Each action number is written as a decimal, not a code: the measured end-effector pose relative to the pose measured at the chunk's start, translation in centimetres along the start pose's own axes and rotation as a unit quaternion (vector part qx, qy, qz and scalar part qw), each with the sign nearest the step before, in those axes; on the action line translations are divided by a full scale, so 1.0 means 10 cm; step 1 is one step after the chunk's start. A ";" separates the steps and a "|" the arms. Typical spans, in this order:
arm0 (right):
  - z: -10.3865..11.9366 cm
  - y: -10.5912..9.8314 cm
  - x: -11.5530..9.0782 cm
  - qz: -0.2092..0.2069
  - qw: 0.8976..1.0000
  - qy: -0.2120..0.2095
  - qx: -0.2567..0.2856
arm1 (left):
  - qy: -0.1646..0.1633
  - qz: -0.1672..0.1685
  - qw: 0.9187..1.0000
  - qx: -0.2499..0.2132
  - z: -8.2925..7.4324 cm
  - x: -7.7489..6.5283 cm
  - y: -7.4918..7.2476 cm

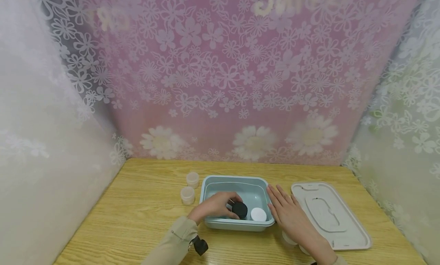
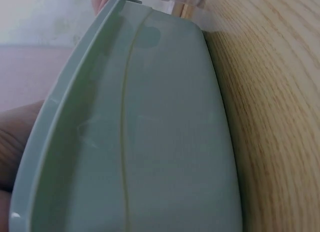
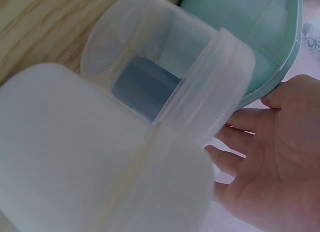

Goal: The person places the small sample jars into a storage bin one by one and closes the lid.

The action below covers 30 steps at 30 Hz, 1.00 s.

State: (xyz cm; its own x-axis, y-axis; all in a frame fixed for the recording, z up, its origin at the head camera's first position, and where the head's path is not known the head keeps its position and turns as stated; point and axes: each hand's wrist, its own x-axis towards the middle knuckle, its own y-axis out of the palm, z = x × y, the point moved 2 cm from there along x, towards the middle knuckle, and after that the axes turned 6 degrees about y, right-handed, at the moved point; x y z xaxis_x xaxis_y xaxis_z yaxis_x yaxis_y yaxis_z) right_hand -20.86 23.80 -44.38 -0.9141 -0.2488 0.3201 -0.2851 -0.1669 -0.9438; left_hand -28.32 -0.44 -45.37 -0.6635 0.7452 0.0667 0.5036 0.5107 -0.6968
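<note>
A light blue plastic bin (image 1: pixel 237 225) stands on the table. My left hand (image 1: pixel 220 204) reaches over its near left side, thumb and fingers curled round a black round-topped container (image 1: pixel 239 210) inside. To the right of it in the bin sits a white round-topped container (image 1: pixel 258 214). My right hand (image 1: pixel 290 215) has its fingers stretched out, with the fingertips at the bin's right rim. Below that hand, the right wrist view has a clear jar (image 3: pixel 145 86) with a dark piece inside and a ribbed lid, beside a larger-looking white container (image 3: pixel 95 157). The bin's wall (image 2: pixel 170 117) fills most of the left wrist view.
Two small clear jars (image 1: pixel 187 195) stand left of the bin. A white rectangular lid (image 1: pixel 350 219) with a raised rim lies flat to the right. Flowered curtains (image 1: pixel 223 85) close off the wooden table (image 1: pixel 137 204) at the back and both sides.
</note>
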 end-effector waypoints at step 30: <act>0.00 0.01 0.00 0.005 1.000 0.006 0.010 | 0.065 -0.167 0.971 -0.155 0.03 -0.16 -0.21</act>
State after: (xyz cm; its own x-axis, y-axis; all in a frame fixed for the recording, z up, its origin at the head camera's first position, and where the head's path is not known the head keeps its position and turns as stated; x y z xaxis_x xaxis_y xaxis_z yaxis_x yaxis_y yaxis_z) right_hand -20.88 23.84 -44.44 -0.9201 -0.2395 0.3099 -0.2707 -0.1828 -0.9451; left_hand -28.49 -2.81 -44.27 -0.7529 0.5529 0.3569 0.4277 0.8233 -0.3732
